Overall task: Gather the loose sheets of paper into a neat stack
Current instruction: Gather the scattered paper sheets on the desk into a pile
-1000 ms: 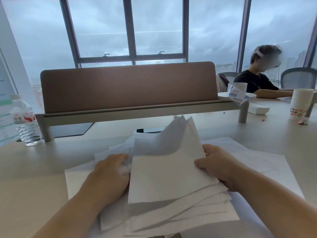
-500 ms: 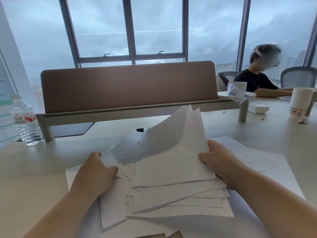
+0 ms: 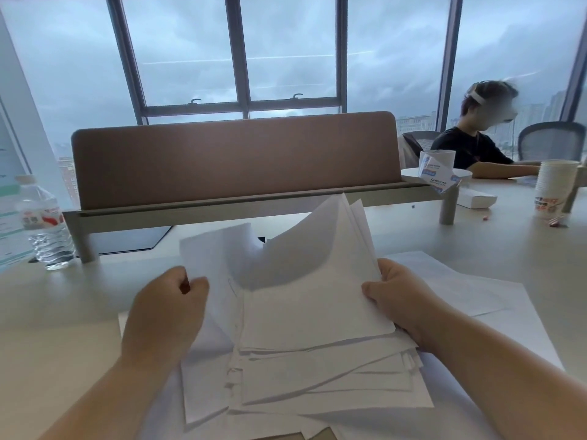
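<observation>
Right hand (image 3: 401,300) fingers grip sheaf of sheets (image 3: 313,308) at its right edge. Left hand (image 3: 165,309) fingers pinch its left edge; sheaf lifted between both hands

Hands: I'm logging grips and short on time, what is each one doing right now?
Left hand: pinches a loose sheet at its left edge.
Right hand: grips the right edge of the paper stack, lifted and curling.

White sheets of paper (image 3: 311,312) in a rough, fanned bundle, edges misaligned, far corners lifted and curling upward off the table (image 3: 63,312). More loose sheets (image 3: 470,290) lie flat on the table beneath and to the right.
</observation>
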Available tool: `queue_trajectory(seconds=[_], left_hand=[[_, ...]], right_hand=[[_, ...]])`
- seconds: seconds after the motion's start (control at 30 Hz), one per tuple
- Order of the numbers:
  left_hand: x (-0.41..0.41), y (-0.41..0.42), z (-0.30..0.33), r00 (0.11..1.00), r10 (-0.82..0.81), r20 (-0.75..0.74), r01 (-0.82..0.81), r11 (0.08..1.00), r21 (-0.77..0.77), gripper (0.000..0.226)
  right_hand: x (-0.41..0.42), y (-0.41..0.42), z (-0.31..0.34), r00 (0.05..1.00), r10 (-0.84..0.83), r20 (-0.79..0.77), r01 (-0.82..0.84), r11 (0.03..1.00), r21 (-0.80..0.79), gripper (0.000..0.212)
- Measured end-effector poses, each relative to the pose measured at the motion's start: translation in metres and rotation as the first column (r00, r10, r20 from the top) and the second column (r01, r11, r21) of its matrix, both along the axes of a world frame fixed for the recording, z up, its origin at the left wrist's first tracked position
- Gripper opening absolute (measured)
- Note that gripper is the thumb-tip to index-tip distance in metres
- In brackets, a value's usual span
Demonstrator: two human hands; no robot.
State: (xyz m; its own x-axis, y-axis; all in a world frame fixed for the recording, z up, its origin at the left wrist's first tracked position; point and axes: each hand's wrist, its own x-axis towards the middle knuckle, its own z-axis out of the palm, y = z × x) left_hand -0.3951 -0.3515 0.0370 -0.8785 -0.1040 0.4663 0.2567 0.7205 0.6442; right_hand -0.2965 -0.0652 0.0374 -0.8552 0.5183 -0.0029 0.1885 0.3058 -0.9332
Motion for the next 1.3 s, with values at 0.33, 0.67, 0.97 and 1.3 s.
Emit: queue_trajectory(seconds=[0.33, 0.67, 0.97, 1.3], left_hand=[[0.022, 0.004, 0.016, 0.658, -0.189, -0.729, 0.184, 0.979, -0.088, 0.023], [0.027, 0.037, -0.012, 0.519, -0.847, -0.113, 0.711, 0.501, -0.493, 0.019], [0.044, 0.052, -0.013, 0.528, -0.783, 0.328, 0.802, 0.332, -0.497, 0.045], [-0.001, 0.008, -0.010, 0.900, -0.006, 0.436, 0.221, 0.868, -0.444, 0.076]], right_hand=[[-0.002, -0.001, 0.000, 1.000, 0.009, -0.014, -0.009, 1.000, 0.009, 0.028], [-0.003, -0.001, -0.001, 0.999, -0.012, -0.033, 0.009, 0.994, -0.113, 0.022], [-0.002, 0.002, -0.004, 0.996, 0.083, -0.018, -0.084, 0.984, -0.158, 0.016], [-0.003, 0.004, -0.003, 0.999, 0.045, -0.029, -0.047, 0.998, -0.045, 0.027]])
